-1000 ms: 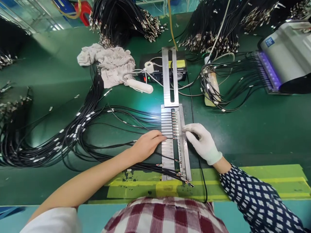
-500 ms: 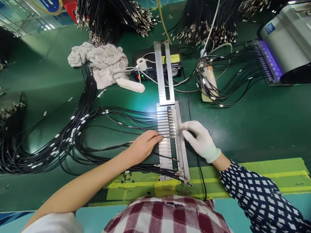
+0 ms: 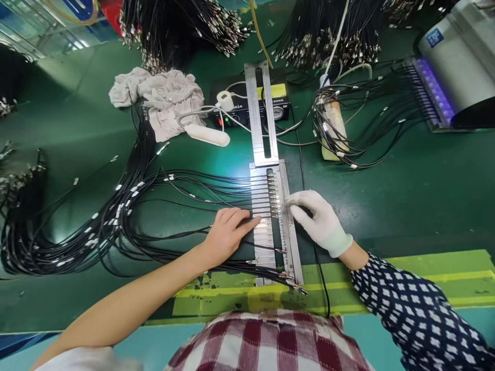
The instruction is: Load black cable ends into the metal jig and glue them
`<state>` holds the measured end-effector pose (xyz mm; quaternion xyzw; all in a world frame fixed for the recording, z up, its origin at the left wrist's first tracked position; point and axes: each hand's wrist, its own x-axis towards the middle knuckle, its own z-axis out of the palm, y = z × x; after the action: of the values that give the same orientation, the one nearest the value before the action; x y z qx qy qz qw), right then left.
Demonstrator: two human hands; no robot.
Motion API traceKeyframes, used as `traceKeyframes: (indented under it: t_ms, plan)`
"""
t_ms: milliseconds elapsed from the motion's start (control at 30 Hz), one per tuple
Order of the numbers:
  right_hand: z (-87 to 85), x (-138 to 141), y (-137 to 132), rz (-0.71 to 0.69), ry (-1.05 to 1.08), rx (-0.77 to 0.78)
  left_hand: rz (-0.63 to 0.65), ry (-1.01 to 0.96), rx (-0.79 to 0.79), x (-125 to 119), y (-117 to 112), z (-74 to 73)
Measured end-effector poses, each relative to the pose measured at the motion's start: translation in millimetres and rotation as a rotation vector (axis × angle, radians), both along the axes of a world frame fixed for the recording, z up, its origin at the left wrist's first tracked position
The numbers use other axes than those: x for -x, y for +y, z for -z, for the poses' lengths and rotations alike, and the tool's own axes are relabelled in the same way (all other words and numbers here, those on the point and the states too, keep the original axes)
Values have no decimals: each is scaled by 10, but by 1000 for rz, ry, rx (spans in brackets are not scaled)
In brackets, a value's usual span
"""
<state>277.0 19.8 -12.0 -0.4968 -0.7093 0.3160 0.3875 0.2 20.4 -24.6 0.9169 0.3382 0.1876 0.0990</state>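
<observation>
A slotted metal jig (image 3: 264,247) lies on the table, with several black cables (image 3: 216,191) laid side by side across its upper part. Their stripped metal tips (image 3: 274,193) reach over the slot. At the jig's left edge is my bare left hand (image 3: 227,234), its thumb and fingers closed around a cable in the row. My right hand (image 3: 319,221), in a white glove, touches the jig's right rail (image 3: 291,242). Its thumb and forefinger are pinched together; what lies between them is hidden. Below my left hand, a bundle of loose cable ends (image 3: 270,273) rests over the jig's near end.
A crumpled cloth (image 3: 174,98) and a white lamp (image 3: 208,135) stand left of a black control box (image 3: 237,111). At right, a grey machine with purple light (image 3: 435,90) holds cables. Cable bundles (image 3: 328,46) lie along the back. Green tape (image 3: 425,281) covers the front edge.
My left hand's fingers have shifted slightly left, while its thumb stays at the jig. My right hand keeps its place at the rail. The view has shifted slightly.
</observation>
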Motion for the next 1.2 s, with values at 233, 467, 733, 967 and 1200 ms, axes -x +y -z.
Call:
traceKeyframes:
  t_ms: [233,467,733,967,1200]
  plan:
    - [48,-24,-60,-3,-8,-34,-5,68,-8,-23,-116,-114]
    - [60,-53,-189,0,-13,-37,36,-148,318,19,-305,-195]
    - [39,-38,-153,2,-11,-26,2,-115,208,31,-65,-155]
    - [18,-68,-210,-31,-43,-27,83,43,104,78,22,-207]
    - [91,-85,-341,-215,-537,-230,110,19,63,57,17,-121]
